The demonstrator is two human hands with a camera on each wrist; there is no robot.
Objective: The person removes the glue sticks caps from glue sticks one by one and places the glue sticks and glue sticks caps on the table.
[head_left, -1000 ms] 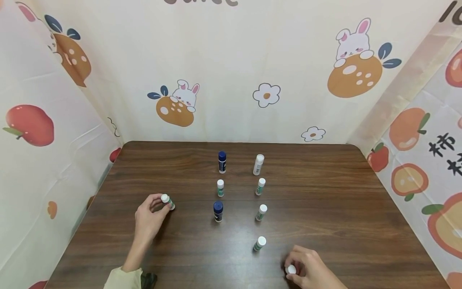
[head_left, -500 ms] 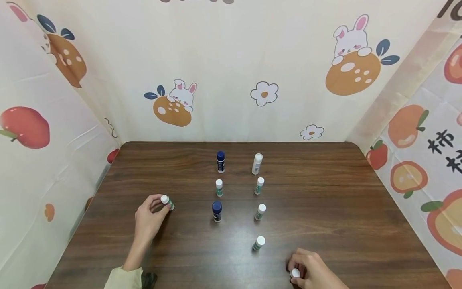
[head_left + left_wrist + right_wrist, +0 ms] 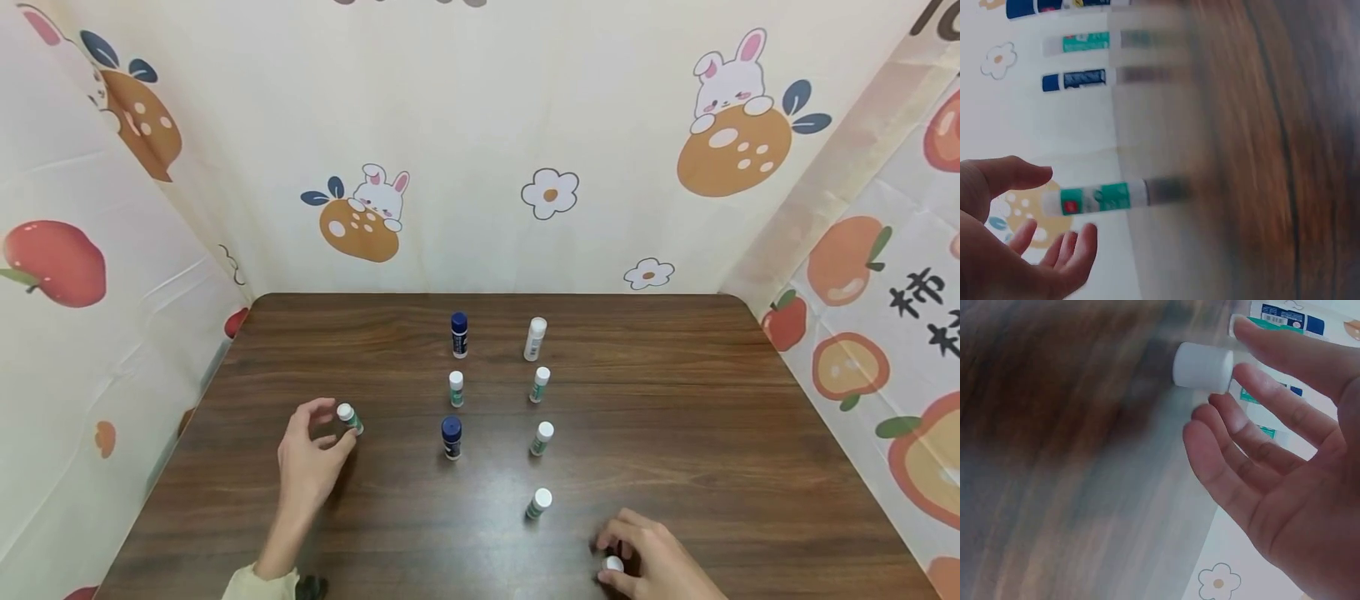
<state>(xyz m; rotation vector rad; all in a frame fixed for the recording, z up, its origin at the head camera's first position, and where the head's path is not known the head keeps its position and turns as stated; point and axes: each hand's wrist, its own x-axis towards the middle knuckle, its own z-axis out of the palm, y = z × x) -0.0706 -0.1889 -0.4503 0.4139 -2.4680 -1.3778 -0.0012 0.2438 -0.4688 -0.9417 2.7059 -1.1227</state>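
Observation:
A glue stick with a white cap and green label (image 3: 354, 422) stands upright on the left of the table. Around it my left hand (image 3: 311, 458) is spread, thumb and fingers clear of its sides in the left wrist view, where the green-labelled glue stick (image 3: 1107, 197) shows whole. At the front right, a short plain white cap (image 3: 1202, 367) stands on the tabletop. My right hand (image 3: 652, 558) is beside it with fingers parted, the index fingertip right at the cap's edge in the right wrist view.
Two rows of upright glue sticks run up the middle of the table (image 3: 712, 400). The left row has blue ones (image 3: 452, 439) and a green one (image 3: 457, 389); the right has green ones (image 3: 538, 504) and a white one (image 3: 535, 339). A printed curtain (image 3: 465, 125) borders the table.
The left fingers have come off the green-labelled glue stick, which stays standing. The right hand has shifted slightly right with the white cap, then its fingers have spread away from it.

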